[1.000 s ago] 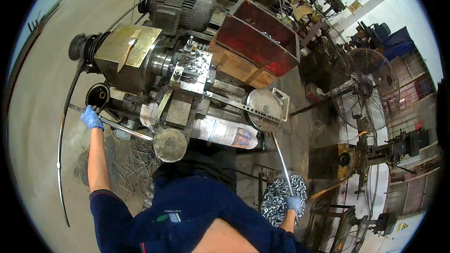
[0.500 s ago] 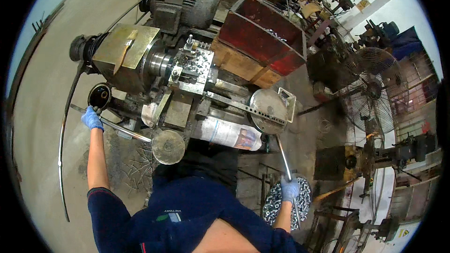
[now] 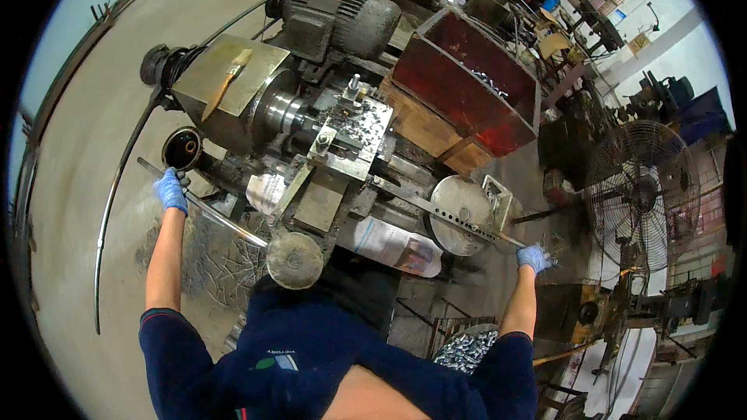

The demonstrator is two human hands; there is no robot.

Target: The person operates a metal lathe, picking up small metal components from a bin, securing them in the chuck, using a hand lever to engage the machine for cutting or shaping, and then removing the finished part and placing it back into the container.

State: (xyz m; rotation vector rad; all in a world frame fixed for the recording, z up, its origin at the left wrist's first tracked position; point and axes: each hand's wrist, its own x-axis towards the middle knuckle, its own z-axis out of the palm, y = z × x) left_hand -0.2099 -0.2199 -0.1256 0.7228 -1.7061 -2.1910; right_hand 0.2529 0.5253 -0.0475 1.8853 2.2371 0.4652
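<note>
A small lathe-like machine with a bright chuck (image 3: 285, 114) and a chip-covered tool slide (image 3: 356, 126) stands before me. My left hand (image 3: 173, 190), in a blue glove, is closed round a long metal lever (image 3: 222, 219) that slopes down to a round metal disc (image 3: 295, 260) at the machine's front. On the right, my gloved right hand (image 3: 534, 257) is closed on the outer part of a thin metal rod (image 3: 507, 239). This rod reaches out from a larger round plate (image 3: 464, 214), across which lies a perforated bar (image 3: 447, 215).
Behind the slide, a red metal bin (image 3: 467, 70) rests on a wooden block (image 3: 424, 128). An electric motor (image 3: 340, 19) sits at the back. A brush (image 3: 226, 87) lies on the headstock cover. Below my right arm is a basket of small metal parts (image 3: 467, 348); a large fan (image 3: 644, 187) stands right.
My right hand has swung the rod upward and outward, away from the basket. The left hand keeps its grip on the lever. The whole view has shifted slightly.
</note>
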